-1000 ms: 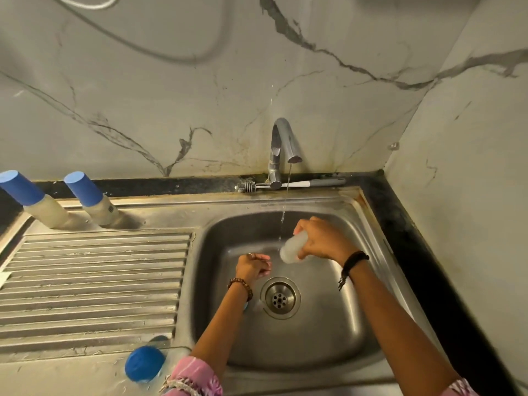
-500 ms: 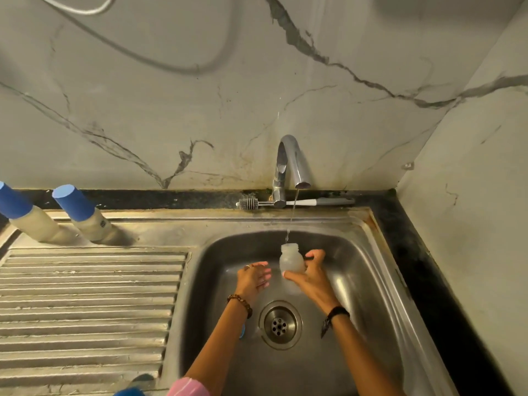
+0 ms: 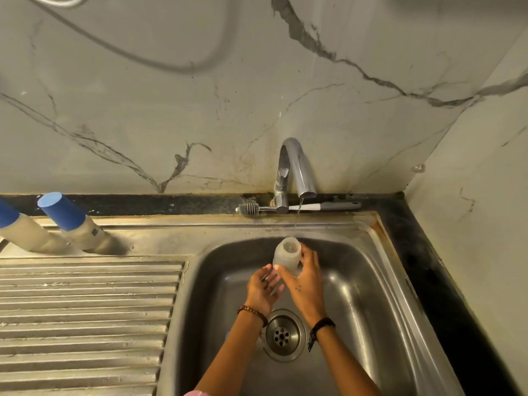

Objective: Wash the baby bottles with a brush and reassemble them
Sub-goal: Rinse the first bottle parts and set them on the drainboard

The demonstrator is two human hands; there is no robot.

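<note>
Head view, sink. Open bottle [image 3: 286, 255] upright now, mouth up, directly under the thin stream from the tap [image 3: 297, 170]; a second ago tipped on its side, mouth toward the left, beside the stream. Cap and teat absent from this bottle. Water level inside not readable through the cloudy wall.

Right hand [image 3: 304, 284] wrapped round the lower body of the bottle, thumb on the near side, fingers behind. Left hand [image 3: 264, 285] just beside the bottle's base, palm turned up, fingers loosely spread; something thin and pale seems to lie across them, too blurred to name, so grip not determinable. Left hand closer to the bottle than a second ago.

Judgement: switch from tipping out to filling, i.e. a rinse cycle in progress; brushing of this bottle either done or still to come, not decidable here.

Brush [image 3: 297, 207] flat on the ledge behind the tap, bristles to the left, held by neither hand. Two capped bottles [image 3: 73, 224] with blue caps on the worktop at the back left of the drainboard [image 3: 85, 304], well apart from the basin [image 3: 368, 295]. Drain [image 3: 281, 335] open, below the wrists.
</note>
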